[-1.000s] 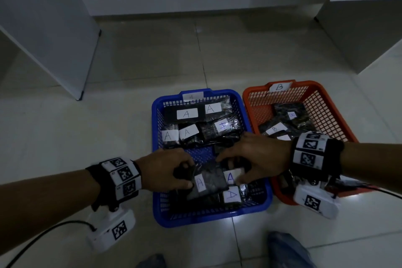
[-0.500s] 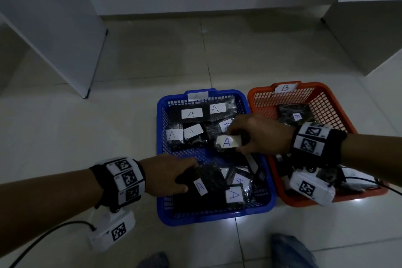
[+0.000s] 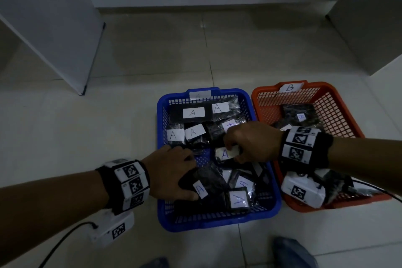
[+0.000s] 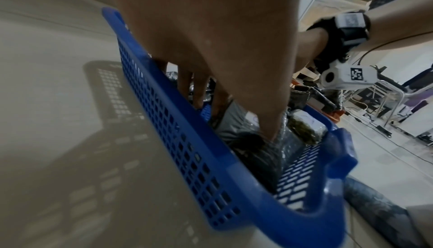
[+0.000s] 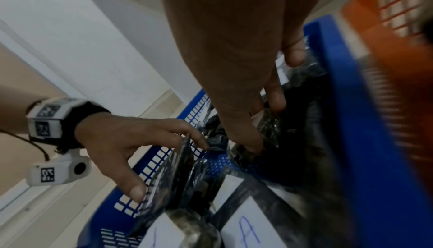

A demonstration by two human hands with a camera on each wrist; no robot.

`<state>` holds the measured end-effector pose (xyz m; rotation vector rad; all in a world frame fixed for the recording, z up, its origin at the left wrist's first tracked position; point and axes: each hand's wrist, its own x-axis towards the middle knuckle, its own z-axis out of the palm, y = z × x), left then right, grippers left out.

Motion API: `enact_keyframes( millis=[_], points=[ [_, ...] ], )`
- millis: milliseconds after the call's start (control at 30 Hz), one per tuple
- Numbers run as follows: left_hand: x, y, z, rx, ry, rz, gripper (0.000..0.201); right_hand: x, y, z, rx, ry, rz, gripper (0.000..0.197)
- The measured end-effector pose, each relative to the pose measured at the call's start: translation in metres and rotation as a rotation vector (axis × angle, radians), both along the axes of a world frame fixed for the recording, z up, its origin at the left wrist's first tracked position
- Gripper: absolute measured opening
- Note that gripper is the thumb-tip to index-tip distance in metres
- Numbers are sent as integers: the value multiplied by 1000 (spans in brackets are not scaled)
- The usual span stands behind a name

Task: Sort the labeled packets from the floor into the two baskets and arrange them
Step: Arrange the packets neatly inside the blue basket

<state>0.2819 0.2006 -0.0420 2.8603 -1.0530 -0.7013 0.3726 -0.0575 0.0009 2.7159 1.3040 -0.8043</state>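
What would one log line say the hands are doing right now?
left hand: grips A packet | right hand: pinches A packet | place: blue basket | floor: no packets seen

Three views converge on the blue basket (image 3: 217,223) from above and from either side.

The head camera looks steeply down and forward from well above, taking in both baskets side by side on the tiled floor (image 3: 130,54); the left wrist camera sits very near the basket's left rim, low, looking rightward past the left hand (image 4: 211,29) to the right hand's wrist camera (image 4: 344,78); the right wrist camera hangs close over the basket's right side, facing left (its picture tilted) toward the left hand, the orange basket (image 5: 398,66) at its edge. All share the blue basket's interior.
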Motion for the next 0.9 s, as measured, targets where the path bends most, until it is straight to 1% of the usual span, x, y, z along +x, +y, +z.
enact_keyframes(
  millis=[33, 67, 133, 200, 233, 300, 367, 433, 500, 567, 667, 733, 800, 833, 900],
  points=[
    [2, -1, 2, -29, -37, 20, 81, 1, -5, 1, 0, 0, -16, 34],
    [5, -1, 5, -85, -60, 60, 72, 1, -9, 3, 11, 4, -34, 34],
    [12, 2, 7, -161, -110, 86, 51, 1, -17, 7, 56, 27, -70, 33],
    [20, 11, -1, -172, -163, 70, 39, 0, -24, 13, 112, 79, -84, 34],
    [24, 14, -3, -150, -185, 25, 36, -2, -26, 16, 127, 119, -79, 37],
    [26, 13, -3, -64, -151, -43, 29, -8, -27, 20, 107, 182, -39, 43],
    [25, 8, -4, 15, -42, -46, 27, -15, -27, 17, 4, 200, 42, 52],
    [22, 5, -3, 85, -15, -65, 31, -18, -26, 11, -84, 171, 88, 57],
    [18, 7, -5, 90, -36, -75, 33, -15, -26, 9, -67, 153, 74, 54],
    [15, 11, -9, 45, -43, -72, 34, -8, -26, 13, -11, 163, 37, 51],
    [16, 9, -7, -7, -93, -132, 25, -2, -22, 17, -32, 212, 59, 52],
    [18, 4, -8, 26, -54, -105, 29, -5, -19, 14, -72, 222, 92, 57],
    [20, 2, -8, 114, 19, -61, 33, -8, -19, 9, -79, 193, 116, 62],
    [19, 1, -8, 92, 33, -53, 30, -8, -20, 8, -68, 182, 113, 62],
    [16, 0, -6, -76, 1, -81, 19, -4, -20, 10, -37, 208, 64, 60]
  ],
)
